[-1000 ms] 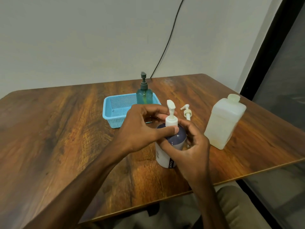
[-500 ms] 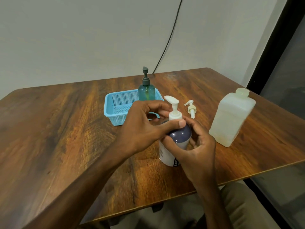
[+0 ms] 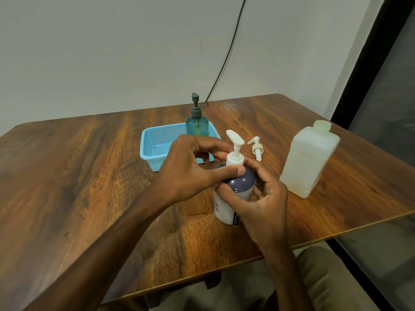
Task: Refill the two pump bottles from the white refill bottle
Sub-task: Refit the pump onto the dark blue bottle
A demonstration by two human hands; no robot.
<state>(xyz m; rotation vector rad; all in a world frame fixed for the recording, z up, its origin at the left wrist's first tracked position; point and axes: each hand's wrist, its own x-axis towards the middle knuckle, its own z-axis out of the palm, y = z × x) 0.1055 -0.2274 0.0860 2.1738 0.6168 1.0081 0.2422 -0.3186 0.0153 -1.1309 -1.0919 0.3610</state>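
So the person has the round white plastic pump bottle with the dark navy shoulder [image 3: 241,184] standing on the brown wooden table [image 3: 89,176], just in front of the light-blue plastic mesh basket [image 3: 152,151]. The right hand [image 3: 262,203] is wrapped around the bottle's body, while the left hand [image 3: 190,173] pinches the collar of its white pump head [image 3: 235,153]. A teal see-through pump bottle [image 3: 197,126] stands inside the basket at its far right corner. A loose cream pump [image 3: 256,149] lies just right of the basket, and the square white translucent refill bottle [image 3: 307,158] stands upright further right of it.
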